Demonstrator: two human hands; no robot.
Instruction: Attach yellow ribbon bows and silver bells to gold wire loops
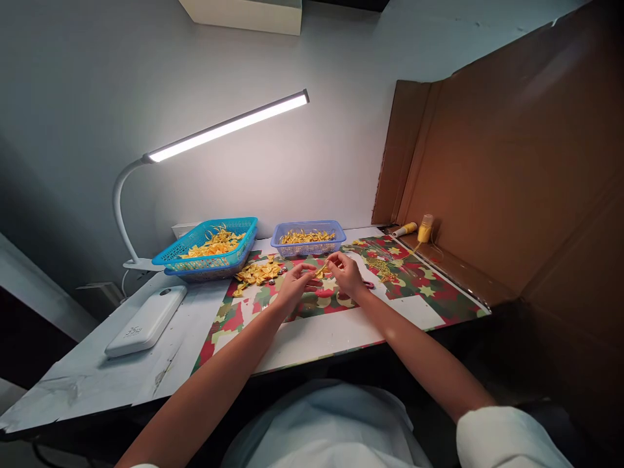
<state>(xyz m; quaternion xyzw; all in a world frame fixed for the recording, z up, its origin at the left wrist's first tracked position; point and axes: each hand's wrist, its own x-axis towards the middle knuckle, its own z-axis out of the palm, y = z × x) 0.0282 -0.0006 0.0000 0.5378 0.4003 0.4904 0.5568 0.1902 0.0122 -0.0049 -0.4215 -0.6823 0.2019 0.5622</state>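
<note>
Between my two hands is a small yellow ribbon piece (320,272), its fine details too small to tell. My left hand (296,285) has its fingers closed on the piece's left side. From the right, my right hand (345,273) pinches its upper end. A loose pile of yellow ribbon pieces (258,273) lies left of my hands. Behind them stands a blue-purple basket (309,247) holding small golden pieces. Yellow cords (383,268) lie on the patterned sheet to the right, and a red-handled tool (369,285) shows partly beside my right wrist.
A turquoise basket (205,261) of yellow pieces sits stacked at the back left. The lamp (129,214) arches over the table (195,331). A white power bank (146,322) lies left. Cardboard (487,162), a thread spool (425,231) and a yellow-white tube (405,229) are at right.
</note>
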